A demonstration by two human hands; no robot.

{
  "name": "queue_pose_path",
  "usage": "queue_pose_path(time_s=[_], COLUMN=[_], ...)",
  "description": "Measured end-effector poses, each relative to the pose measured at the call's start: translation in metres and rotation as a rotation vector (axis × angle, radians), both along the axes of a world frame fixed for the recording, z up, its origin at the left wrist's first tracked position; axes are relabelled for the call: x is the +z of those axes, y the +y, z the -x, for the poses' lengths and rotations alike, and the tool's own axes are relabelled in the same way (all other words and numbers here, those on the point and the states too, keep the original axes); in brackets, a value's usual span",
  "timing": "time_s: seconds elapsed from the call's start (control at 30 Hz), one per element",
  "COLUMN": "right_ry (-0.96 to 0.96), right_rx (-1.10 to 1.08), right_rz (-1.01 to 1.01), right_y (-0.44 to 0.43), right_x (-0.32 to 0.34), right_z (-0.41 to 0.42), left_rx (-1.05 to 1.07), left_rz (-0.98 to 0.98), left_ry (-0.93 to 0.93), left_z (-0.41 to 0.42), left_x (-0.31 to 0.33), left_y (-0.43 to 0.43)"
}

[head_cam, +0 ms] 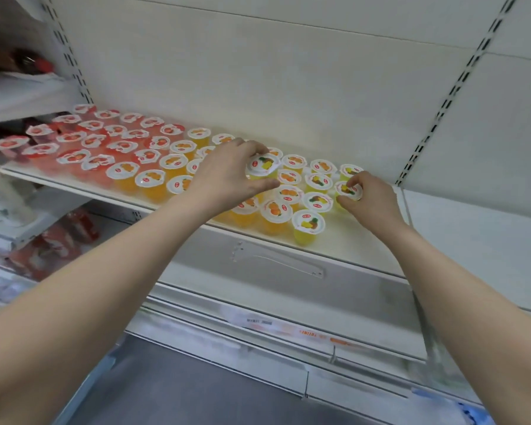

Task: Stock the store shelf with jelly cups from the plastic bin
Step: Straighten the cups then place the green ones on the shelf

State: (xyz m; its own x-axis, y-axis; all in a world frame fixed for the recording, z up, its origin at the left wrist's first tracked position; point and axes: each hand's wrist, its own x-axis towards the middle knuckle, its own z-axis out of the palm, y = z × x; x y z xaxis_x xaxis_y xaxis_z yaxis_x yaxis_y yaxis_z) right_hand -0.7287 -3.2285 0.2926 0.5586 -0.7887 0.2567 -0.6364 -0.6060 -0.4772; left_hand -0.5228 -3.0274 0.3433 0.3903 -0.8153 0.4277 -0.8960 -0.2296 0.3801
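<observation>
Now: placing step, shelf (347, 248) roughly half stocked.
Left hand (227, 176): grip clamped on a pineapple jelly cup (262, 165), near the back edge.
Right hand (373, 202): grip pinching second cup (348, 190), right end of the rows.
Next: seat both upright, let go gently.

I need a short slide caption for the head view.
Left hand and right hand each grip a jelly cup at the partly filled shelf.

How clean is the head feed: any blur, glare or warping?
Head view: motion blur smears the left edge, softening the red jelly cups; lids by the left hand and right hand look sharper; wide-angle distortion bows the shelf; lighting flat, no strong glare.
</observation>
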Motion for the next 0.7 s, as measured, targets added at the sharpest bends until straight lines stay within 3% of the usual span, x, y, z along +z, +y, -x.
queue_pose_path(time_s=[0.23,0.47,0.7], right_ry=[0.008,0.161,0.128], right_rx=[0.018,0.133,0.082], right_rz=[0.045,0.139,0.165], right_y=[-0.011,-0.012,-0.015], right_x=[-0.003,0.009,0.018], right_z=[-0.002,0.015,0.048], left_rx=[0.013,-0.025,-0.139], left_rz=[-0.002,-0.007,-0.024], left_ry=[-0.009,-0.019,0.02], left_z=[0.005,0.02,0.054], left_x=[0.003,0.01,0.012], left_y=[-0.01,-0.028,-0.049])
